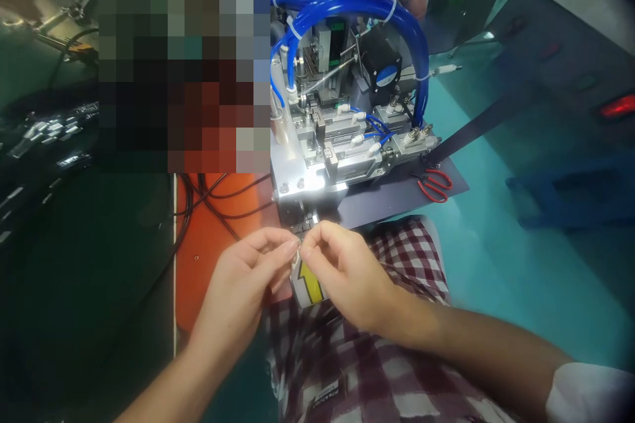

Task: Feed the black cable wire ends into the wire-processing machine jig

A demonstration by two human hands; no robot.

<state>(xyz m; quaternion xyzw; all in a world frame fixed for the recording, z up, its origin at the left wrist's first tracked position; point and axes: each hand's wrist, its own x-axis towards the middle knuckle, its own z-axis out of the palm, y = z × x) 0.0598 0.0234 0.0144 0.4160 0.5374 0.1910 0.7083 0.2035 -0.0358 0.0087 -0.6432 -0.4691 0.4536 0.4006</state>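
My left hand [251,271] and my right hand [350,274] meet fingertip to fingertip in front of the machine. Thumb and fingers of each are pinched together; whatever lies between them is too small to make out. Just below the fingertips shows a white label with a yellow arrow [311,283], partly covered by my right hand. Right behind the hands stands the metal front of the machine [297,178], with a small fixture [306,221] at its lower edge. Checkered cloth [391,370] covers my lap beneath my forearms.
Red-handled pliers [435,185] lie on the dark plate right of the machine. Blue air hoses [357,3] arch over its cylinders. Black cables [218,201] cross the orange surface [198,291] at left. Shiny small parts [54,129] lie on the far left; a blue stool [575,188] stands at right.
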